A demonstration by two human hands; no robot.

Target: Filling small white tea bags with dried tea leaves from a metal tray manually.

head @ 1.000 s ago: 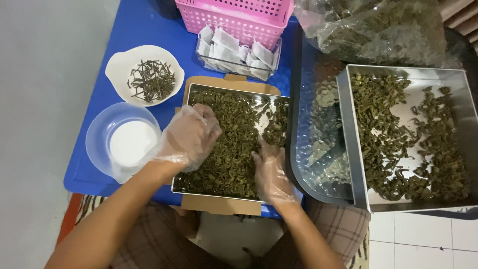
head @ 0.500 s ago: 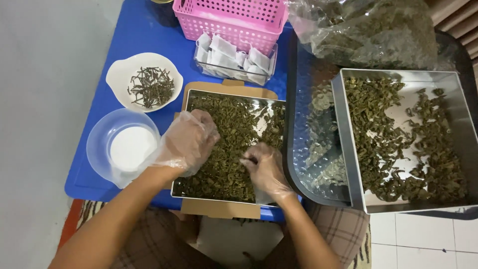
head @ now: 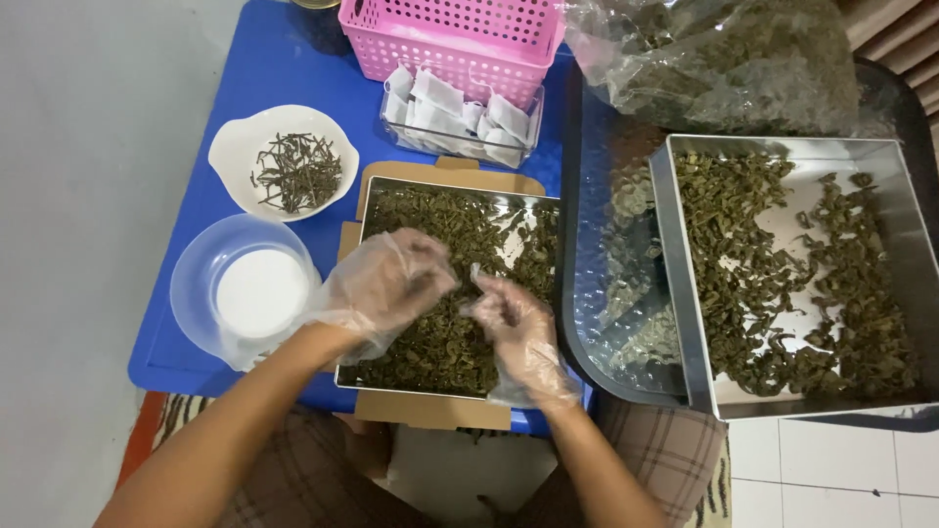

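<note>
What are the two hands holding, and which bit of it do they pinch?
The left hand and right hand, both gloved, have their fingers bunched over the leaves in the tray. Too small to tell what they pinch.

Both hands, left grip [head: 386,284] and right grip [head: 514,318], sit over the near tray of leaves [head: 489,220] on the tabletop [head: 284,59]. Left of the left grip: lidded tub [head: 245,293]; beyond it, bowl of stems [head: 284,161]. Ahead of both: sachet box [head: 460,117], then basket [head: 460,34]. Right of the right grip: second tray [head: 792,284] (bag [head: 724,59] behind it).
</note>
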